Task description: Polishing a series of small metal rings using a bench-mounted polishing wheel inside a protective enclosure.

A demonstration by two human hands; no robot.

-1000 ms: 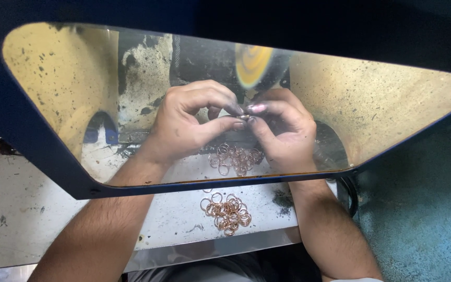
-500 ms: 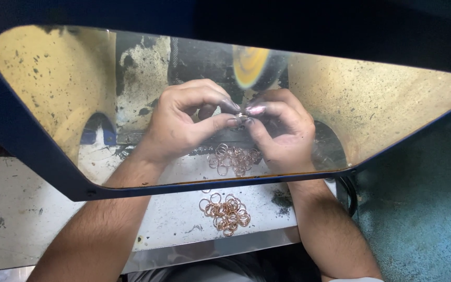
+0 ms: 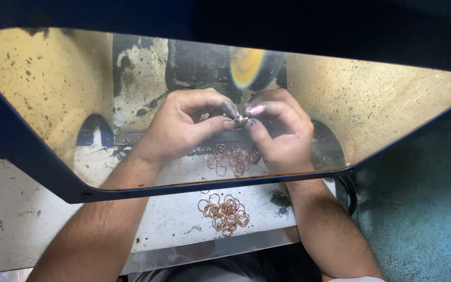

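Behind a tinted transparent shield (image 3: pixel 53 94), my left hand (image 3: pixel 184 128) and my right hand (image 3: pixel 280 128) meet at their fingertips. Together they pinch one small metal ring (image 3: pixel 242 121), just below a yellow buffing wheel (image 3: pixel 249 68). My fingertips are blackened. Under my hands lies a loose pile of copper-coloured rings (image 3: pixel 233 157) on the pale bench. A second pile of the same rings (image 3: pixel 225 213) lies nearer to me, in front of the shield's lower edge.
The dark blue frame (image 3: pixel 11 151) of the shield runs around the work area. A worn white bench surface (image 3: pixel 27 224) extends to the left. To the right is a teal floor (image 3: pixel 424 209). A dark machine body (image 3: pixel 194 62) sits behind the wheel.
Both hands stay together at the wheel with only slight finger shifts on the ring. The ring piles have not moved.
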